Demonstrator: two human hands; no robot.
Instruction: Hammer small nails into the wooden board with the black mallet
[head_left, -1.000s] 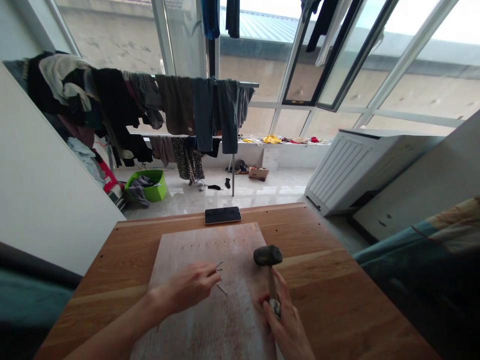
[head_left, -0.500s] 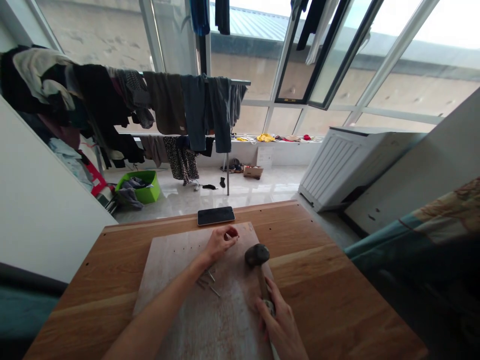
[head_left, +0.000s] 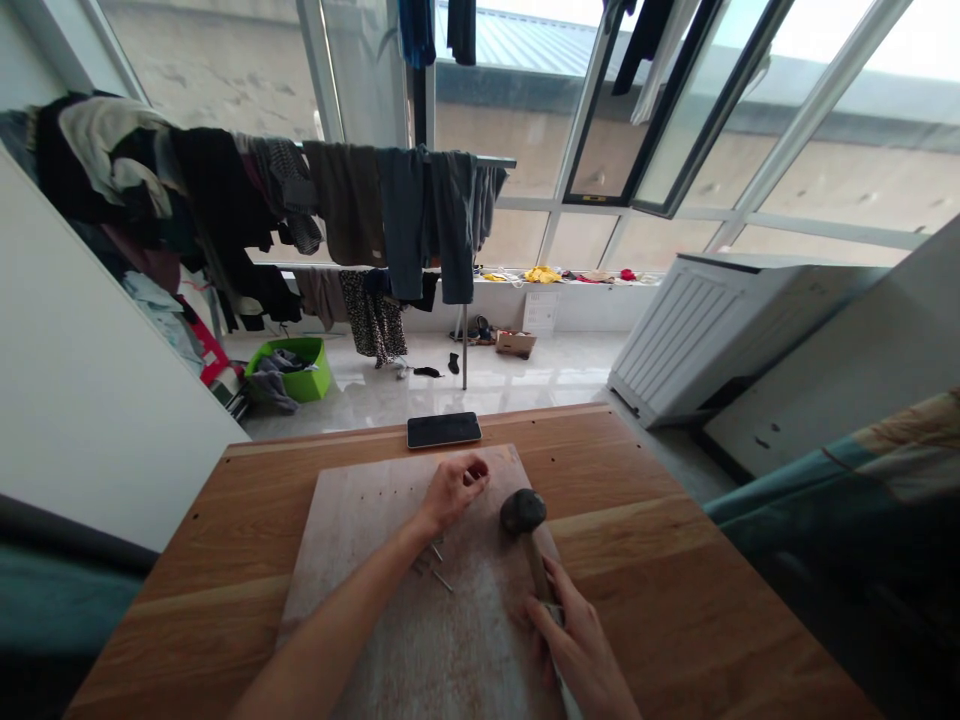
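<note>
A pale wooden board [head_left: 375, 620] lies on a brown wooden table [head_left: 660, 580]. My left hand [head_left: 452, 490] reaches to the board's far part with its fingers pinched together, probably on a nail too small to make out. A few loose nails [head_left: 433, 566] lie on the board beside my left forearm. My right hand [head_left: 581, 650] is closed round the handle of a hammer [head_left: 525, 520], whose dark head rests on the board just right of my left hand. A row of small nail marks runs across the board's far end.
A dark phone [head_left: 444, 430] lies flat at the table's far edge. Beyond stand a clothes rack [head_left: 390, 215] with hanging garments, a green basket [head_left: 298, 368], a white radiator cover [head_left: 720, 320] and large windows. A white panel [head_left: 82, 380] leans at the left.
My left hand left the loose nails and moved forward to the board's far part, fingers now pinched. The hammer head shifted slightly; my right hand stays on the handle.
</note>
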